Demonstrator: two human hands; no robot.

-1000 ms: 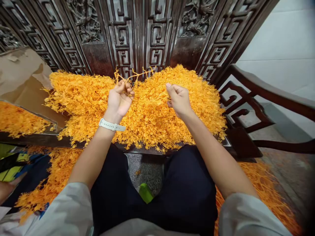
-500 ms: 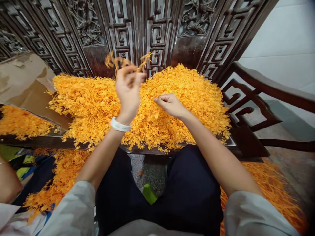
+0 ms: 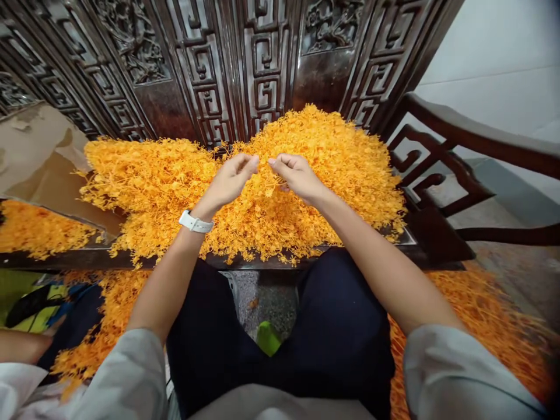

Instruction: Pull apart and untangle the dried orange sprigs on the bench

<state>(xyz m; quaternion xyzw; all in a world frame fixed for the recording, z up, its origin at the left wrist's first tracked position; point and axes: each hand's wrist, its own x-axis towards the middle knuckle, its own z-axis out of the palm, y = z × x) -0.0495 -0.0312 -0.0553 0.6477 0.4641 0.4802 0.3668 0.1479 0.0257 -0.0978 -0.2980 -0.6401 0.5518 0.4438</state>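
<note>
A big heap of orange-yellow plastic sprigs (image 3: 175, 181) covers the bench seat, thin branching pieces tangled together. Over its middle, my left hand (image 3: 234, 181), with a white band on the wrist, has thumb and forefinger pinched together; whatever is between them is too small to make out. Just to the right, my right hand (image 3: 297, 178) is closed, its fingertips nearly meeting the left ones. From beneath its curled fingers an orange sprig (image 3: 279, 185) seems to hang, hard to separate from the heap behind.
Behind the heap rises a dark carved wooden backrest (image 3: 266, 76), with an armrest (image 3: 472, 140) at right. A torn cardboard box (image 3: 39, 151) leans at left. More orange pieces (image 3: 485, 326) lie below on both sides. Another person's arm (image 3: 24, 347) shows at lower left.
My left hand has come down from above the heap, where it was near several loose sprigs in a blur, to beside my right hand. The right hand has hardly moved.
</note>
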